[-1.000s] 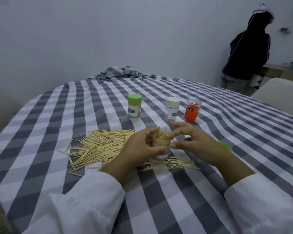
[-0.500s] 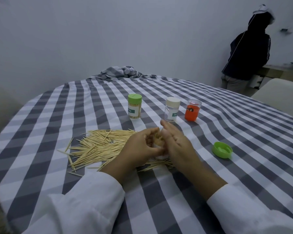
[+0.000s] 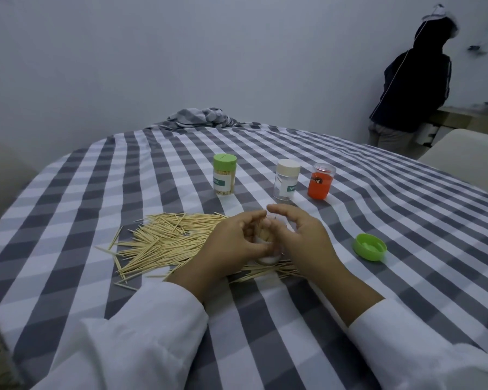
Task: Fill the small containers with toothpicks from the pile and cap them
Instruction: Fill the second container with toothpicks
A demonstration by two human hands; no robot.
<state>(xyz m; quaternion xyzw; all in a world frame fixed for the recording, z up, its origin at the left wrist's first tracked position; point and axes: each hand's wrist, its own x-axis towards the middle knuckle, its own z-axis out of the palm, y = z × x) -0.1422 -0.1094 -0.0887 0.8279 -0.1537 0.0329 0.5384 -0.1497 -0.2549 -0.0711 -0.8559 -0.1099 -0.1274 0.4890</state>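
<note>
The table [image 3: 378,220], under its grey checked cloth, carries the toothpick pile [image 3: 166,243] spread left of the hands. The left hand [image 3: 231,243] curls round a small clear container [image 3: 266,256] standing at the pile's edge; the right hand [image 3: 302,243] cups its other side, fingers bent over the sticks inside. I'd say the bundle wants tapping level, kept upright, before capping. The loose green cap [image 3: 370,247] lies well to the right. Behind stand a green-capped jar [image 3: 224,175] full of toothpicks, a white-capped jar [image 3: 287,180] seemingly empty, and an orange jar [image 3: 321,181].
</note>
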